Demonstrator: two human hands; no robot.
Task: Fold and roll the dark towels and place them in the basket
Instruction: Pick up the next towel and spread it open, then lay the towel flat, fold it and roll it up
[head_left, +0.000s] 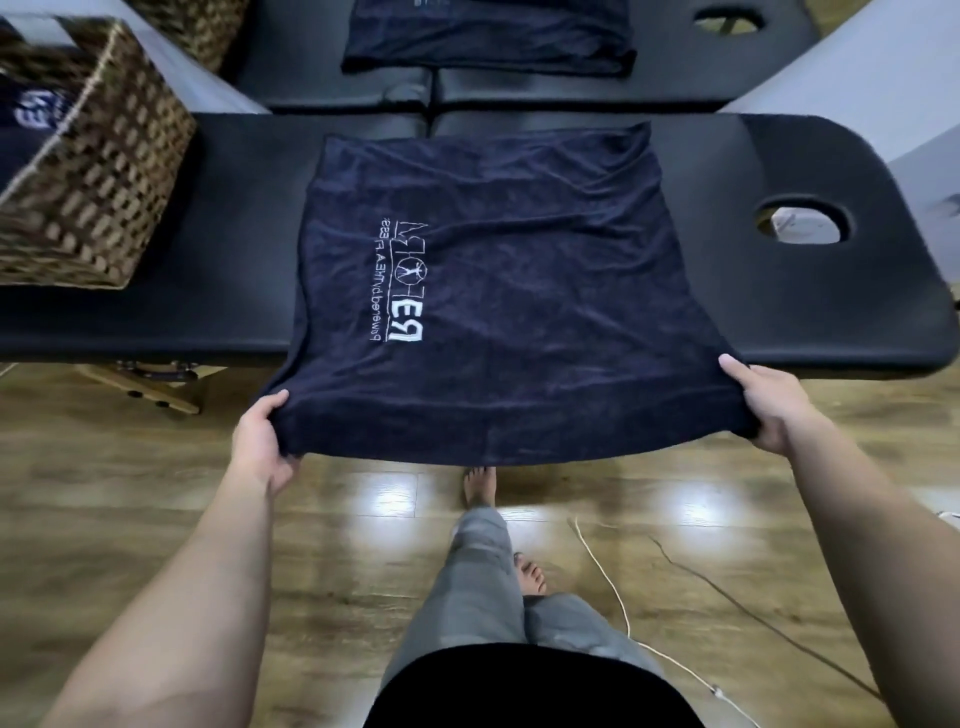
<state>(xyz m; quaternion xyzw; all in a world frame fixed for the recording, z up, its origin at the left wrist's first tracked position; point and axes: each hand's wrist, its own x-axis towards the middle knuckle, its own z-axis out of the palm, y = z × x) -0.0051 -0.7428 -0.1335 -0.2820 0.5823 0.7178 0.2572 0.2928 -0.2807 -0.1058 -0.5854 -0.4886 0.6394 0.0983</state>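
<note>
Both hands pinch the dark towel's near corners, left hand and right hand; towel spread across the padded surface, near edge overhanging open floor. Basket sits at left.

Both bare forearms reach forward from the lower corners of the view, spread wide and angled slightly inward. The left hand is curled, thumb on top and fingers tucked underneath, pinching what it holds at its near left corner. The right hand mirrors it on the far side, thumb lying flat along the top, the other fingers wrapped below and out of sight. Both wrists are roughly level. Below, the legs stand in grey trousers, bare feet staggered, one ahead of the other.
</note>
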